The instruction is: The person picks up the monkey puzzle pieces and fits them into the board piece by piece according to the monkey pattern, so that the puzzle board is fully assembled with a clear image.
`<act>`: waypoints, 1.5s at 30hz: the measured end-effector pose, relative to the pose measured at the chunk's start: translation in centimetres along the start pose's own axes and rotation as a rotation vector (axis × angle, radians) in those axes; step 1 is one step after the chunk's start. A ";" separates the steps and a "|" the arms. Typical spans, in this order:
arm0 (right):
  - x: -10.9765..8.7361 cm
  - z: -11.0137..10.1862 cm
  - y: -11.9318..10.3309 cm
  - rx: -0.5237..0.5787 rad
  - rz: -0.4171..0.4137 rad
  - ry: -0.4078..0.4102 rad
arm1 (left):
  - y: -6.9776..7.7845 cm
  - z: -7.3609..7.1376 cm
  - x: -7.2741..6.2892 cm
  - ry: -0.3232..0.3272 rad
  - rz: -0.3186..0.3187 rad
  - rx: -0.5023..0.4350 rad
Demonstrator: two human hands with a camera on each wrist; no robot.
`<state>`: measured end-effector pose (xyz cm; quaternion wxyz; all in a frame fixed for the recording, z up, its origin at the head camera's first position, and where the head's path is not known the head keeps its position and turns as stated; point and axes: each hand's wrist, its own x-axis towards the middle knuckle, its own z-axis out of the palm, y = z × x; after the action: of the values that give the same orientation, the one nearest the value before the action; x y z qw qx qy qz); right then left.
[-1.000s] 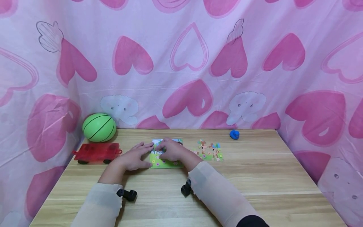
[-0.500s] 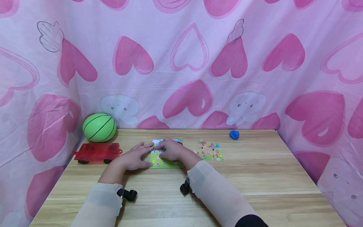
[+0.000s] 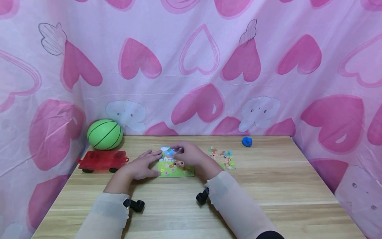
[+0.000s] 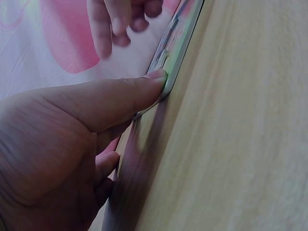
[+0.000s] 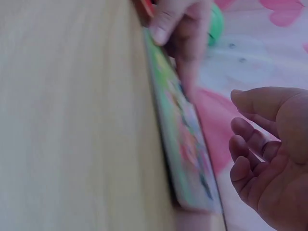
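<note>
A jigsaw puzzle board (image 3: 173,171) with a monkey, a house and flowers lies flat on the table. My left hand (image 3: 141,166) stays at its left side, fingers spread, with the thumb (image 4: 139,89) pressing on the near corner in the left wrist view. Above the board's right part hovers my right hand (image 3: 191,154), covering some of the picture. In the right wrist view its fingers (image 5: 248,130) are loosely bent, and nothing shows between them and the thumb. Right of the board lies a group of puzzle pieces (image 3: 222,159) showing monkeys.
At the left stands a red toy wagon (image 3: 102,161), with a green ball (image 3: 104,134) behind it. A small blue toy (image 3: 247,141) sits near the table's back edge. A pink heart-print cloth (image 3: 197,66) hangs behind and on both sides.
My right hand has lifted off the board and shifted a little to the right, uncovering a monkey's face on the puzzle. My left hand stays in place.
</note>
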<state>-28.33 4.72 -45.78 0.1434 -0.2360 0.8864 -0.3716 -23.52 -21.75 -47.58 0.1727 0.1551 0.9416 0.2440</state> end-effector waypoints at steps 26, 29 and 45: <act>-5.7 -8.9 11.5 0.066 0.217 0.249 | 0.3 0.1 -0.1 0.009 0.003 -0.013; -5.9 -9.1 12.2 0.064 0.226 0.238 | 0.2 0.1 0.0 0.009 -0.008 -0.015; -5.7 -9.1 12.7 0.157 0.287 0.177 | 0.1 0.2 0.0 0.004 -0.030 -0.019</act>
<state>-31.36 20.92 -48.36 0.1344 -0.0616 0.8885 -0.4345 -23.45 -21.57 -47.65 0.1762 0.1386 0.9418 0.2505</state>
